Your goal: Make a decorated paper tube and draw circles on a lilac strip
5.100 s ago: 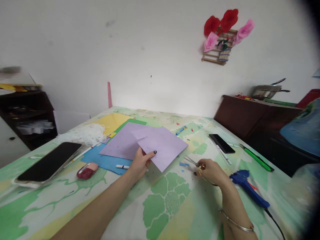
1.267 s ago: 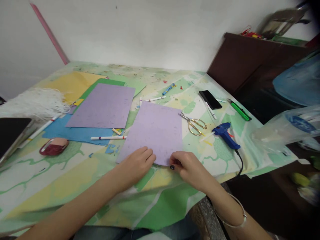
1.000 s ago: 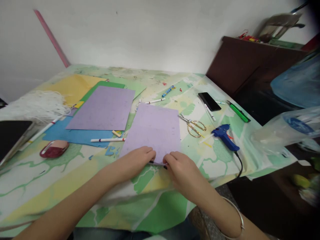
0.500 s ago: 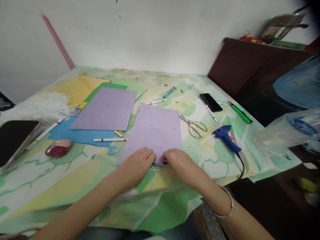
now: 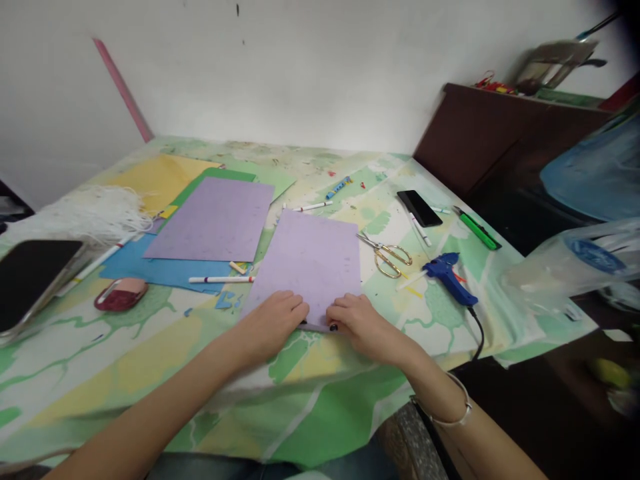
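A light purple sheet of craft foam or paper [image 5: 315, 260] lies in front of me, its near edge bent up slightly between my hands. My left hand [image 5: 280, 320] has its fingers curled over the near edge on the left, thumb below. At the same edge, further right, my right hand [image 5: 357, 323] pinches the sheet with thumb and fingers. Gold-handled scissors [image 5: 385, 255] rest just right of the sheet. To its left lies a white marker [image 5: 220, 280], beside small blue scraps [image 5: 228, 300].
A second purple sheet [image 5: 215, 217] overlaps blue [image 5: 130, 263], green and yellow sheets. White string [image 5: 95, 217], a phone [image 5: 35, 280] and a maroon case [image 5: 121, 294] are left. Right are a blue glue gun [image 5: 453, 279], black phone [image 5: 419, 207], green cutter [image 5: 477, 230] and plastic bag [image 5: 555, 267].
The sheet's near edge now shows a slight raised fold between my hands. Both hands stay on that edge, with the right fingers shifted a little. The view has moved slightly.
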A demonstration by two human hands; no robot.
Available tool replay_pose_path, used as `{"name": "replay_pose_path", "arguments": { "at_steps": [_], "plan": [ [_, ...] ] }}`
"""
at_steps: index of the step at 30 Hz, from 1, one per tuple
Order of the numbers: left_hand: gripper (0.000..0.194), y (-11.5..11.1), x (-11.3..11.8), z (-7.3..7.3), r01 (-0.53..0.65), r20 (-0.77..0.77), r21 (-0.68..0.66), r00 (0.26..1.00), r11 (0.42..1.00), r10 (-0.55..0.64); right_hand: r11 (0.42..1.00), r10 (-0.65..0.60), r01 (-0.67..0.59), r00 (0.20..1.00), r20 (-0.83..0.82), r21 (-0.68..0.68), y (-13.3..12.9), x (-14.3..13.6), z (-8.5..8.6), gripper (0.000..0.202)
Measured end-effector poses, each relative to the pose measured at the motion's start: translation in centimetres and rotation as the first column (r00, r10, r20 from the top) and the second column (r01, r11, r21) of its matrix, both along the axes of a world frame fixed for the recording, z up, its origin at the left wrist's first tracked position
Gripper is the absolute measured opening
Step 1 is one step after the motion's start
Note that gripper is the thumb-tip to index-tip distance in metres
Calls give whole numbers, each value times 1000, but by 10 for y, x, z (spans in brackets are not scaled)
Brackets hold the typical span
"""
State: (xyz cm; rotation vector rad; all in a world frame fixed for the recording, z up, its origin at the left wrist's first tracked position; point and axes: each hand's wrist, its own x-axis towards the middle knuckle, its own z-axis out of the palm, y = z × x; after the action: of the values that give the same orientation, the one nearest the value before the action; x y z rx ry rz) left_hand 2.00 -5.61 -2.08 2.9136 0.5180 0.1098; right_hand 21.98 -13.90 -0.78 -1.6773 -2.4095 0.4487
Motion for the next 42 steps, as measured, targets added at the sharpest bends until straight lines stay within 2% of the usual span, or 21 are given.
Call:
{"name": "replay_pose_path", "arguments": {
  "at_steps": [4, 6, 8, 11, 13, 18, 20, 25, 30, 32, 35, 38, 40, 42],
  "plan": [
    [21, -1, 2, 6, -46, -36, -39, 998, 998, 45, 988, -126, 120, 990, 63, 93, -7, -10, -2, 14],
    [22, 0, 3, 11, -74, -50, -108, 996, 991, 69, 966, -163, 142, 983, 82, 215, -13, -16, -1, 15],
    [23, 3, 4, 16, -87, -59, -166, 995, 982, 78, 914, -109, 54, 987, 115, 403, -20, -22, 0, 20],
    [24, 10, 7, 19, -79, -72, -200, 995, 977, 65, 780, 11, -132, 980, 198, 611, -29, -25, -1, 24],
    [22, 15, 9, 21, -73, -87, -217, 995, 973, 56, 734, 27, -168, 975, 220, 658, -32, -24, -4, 26],
    [20, 22, 15, 27, -65, -123, -249, 992, 966, 35, 702, 29, -163, 979, 201, 694, -29, -23, -10, 28],
    [20, 25, 16, 30, -65, -138, -265, 990, 962, 29, 713, 10, -159, 976, 217, 682, -26, -25, -9, 28],
    [21, 32, 18, 33, -48, -146, -318, 989, 947, 2, 829, -36, -114, 966, 255, 548, -21, -27, -5, 24],
    [6, 19, 10, 32, -118, -4, -298, 992, 947, 122, 905, -30, -69, 974, 225, 420, -17, -24, -4, 13],
    [7, 8, 3, 30, -103, 119, -226, 984, 969, 133, 922, -17, -59, 981, 194, 382, -15, -21, -4, 11],
    [10, -8, -7, 22, -30, 314, 74, 949, 997, 5, 952, -7, -25, 995, 104, 304, -8, -17, -3, 13],
    [16, -17, -10, 14, 31, 301, 302, 945, 953, -126, 985, -12, 11, 1000, 7, 170, 1, -12, -1, 17],
    [20, -20, -9, 10, 51, 280, 375, 946, 926, -165, 994, -15, 17, 1000, -26, 107, 6, -11, 1, 18],
    [22, -19, -6, 7, 36, 267, 407, 951, 913, -157, 997, -10, 13, 999, -36, 79, 10, -10, 5, 19]
  ]
}}
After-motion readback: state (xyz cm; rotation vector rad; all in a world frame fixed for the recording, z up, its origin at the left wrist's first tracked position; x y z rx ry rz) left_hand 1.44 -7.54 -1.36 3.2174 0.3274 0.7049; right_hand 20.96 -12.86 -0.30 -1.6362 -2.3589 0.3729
